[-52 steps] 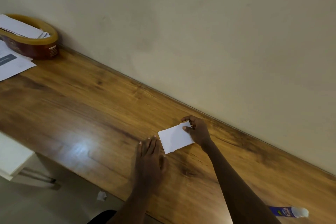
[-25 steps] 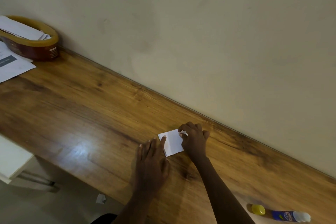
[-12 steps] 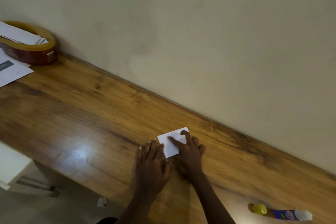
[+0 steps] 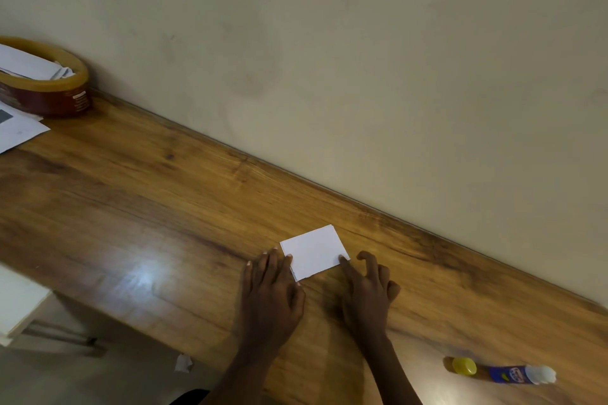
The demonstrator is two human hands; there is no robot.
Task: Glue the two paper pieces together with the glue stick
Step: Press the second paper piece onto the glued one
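Paper is touched on the tabletop — left edge by the flat left hand, right corner by one finger of the right hand; nothing gripped.

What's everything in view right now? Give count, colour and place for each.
paper pieces: one stack, white, mid-table between the hands
glue stick: one, blue with white end, lying at table's right
cap: one, yellow, by the stick's left end
tin: one, brown, yellow rim, far left, holding white papers
sheets: white, left edge, count unclear
scrap: one, white, on floor
table: one, brown wood
left hand: flat, fingers touching stack's left edge
right hand: index finger on stack's right corner
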